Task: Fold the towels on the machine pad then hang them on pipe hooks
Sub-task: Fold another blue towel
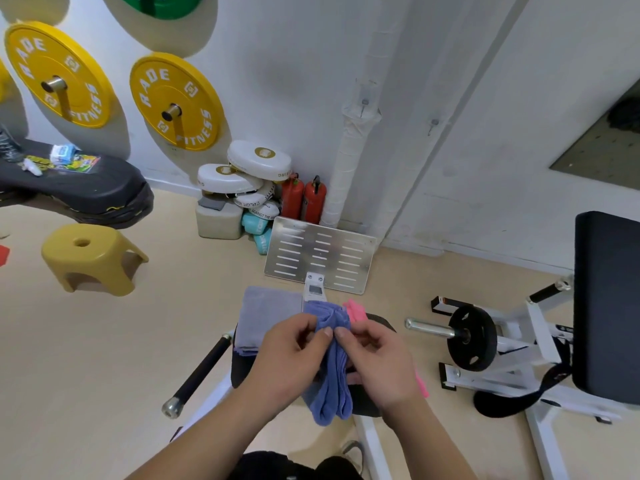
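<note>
Towel of blue terry cloth (pixel 330 368): we see it bunched lengthwise between both hands, hanging over the black machine pad (pixel 365 398).
Left hand (pixel 287 355): thumb and forefinger pinch its upper edge.
Right hand (pixel 381 362): curled fingers pinch just beside.
Neighbours: folded grey towel (pixel 266 313) left, pink towel (pixel 355 310) behind.

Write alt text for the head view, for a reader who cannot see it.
The left hand and right hand pinch a bunched blue towel over a black pad. A folded grey towel lies on the pad's left side; a pink towel shows beyond the right hand.
</note>
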Demonstrator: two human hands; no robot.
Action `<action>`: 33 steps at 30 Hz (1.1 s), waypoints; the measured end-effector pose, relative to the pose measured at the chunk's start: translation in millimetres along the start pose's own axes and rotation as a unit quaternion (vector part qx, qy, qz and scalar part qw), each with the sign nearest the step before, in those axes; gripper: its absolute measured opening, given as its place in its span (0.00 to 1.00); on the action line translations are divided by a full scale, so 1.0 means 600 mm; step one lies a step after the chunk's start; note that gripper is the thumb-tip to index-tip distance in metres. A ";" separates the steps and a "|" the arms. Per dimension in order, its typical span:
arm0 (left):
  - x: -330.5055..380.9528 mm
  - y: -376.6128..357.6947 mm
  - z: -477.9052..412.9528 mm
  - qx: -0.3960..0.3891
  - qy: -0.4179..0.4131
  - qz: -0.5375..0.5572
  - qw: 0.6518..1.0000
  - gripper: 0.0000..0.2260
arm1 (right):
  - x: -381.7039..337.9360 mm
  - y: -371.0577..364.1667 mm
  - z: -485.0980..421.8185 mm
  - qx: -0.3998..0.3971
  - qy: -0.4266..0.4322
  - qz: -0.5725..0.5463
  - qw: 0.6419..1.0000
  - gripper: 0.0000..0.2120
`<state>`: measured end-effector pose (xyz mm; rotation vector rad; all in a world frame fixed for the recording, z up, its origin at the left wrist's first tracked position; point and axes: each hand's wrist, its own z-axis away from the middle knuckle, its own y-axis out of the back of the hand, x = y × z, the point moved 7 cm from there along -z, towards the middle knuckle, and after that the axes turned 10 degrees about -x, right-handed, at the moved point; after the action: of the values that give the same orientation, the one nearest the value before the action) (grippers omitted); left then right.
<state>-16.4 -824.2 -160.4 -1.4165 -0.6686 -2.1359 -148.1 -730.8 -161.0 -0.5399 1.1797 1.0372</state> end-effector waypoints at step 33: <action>-0.058 -0.047 -0.179 -0.108 0.203 0.276 0.933 0.14 | 0.065 0.119 -0.188 -0.145 -0.140 -0.163 0.966 0.13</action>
<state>-96.5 -866.5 -233.0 -1.0417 0.1224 -1.9759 -264.5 -774.7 -223.8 -0.7624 0.6650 0.9660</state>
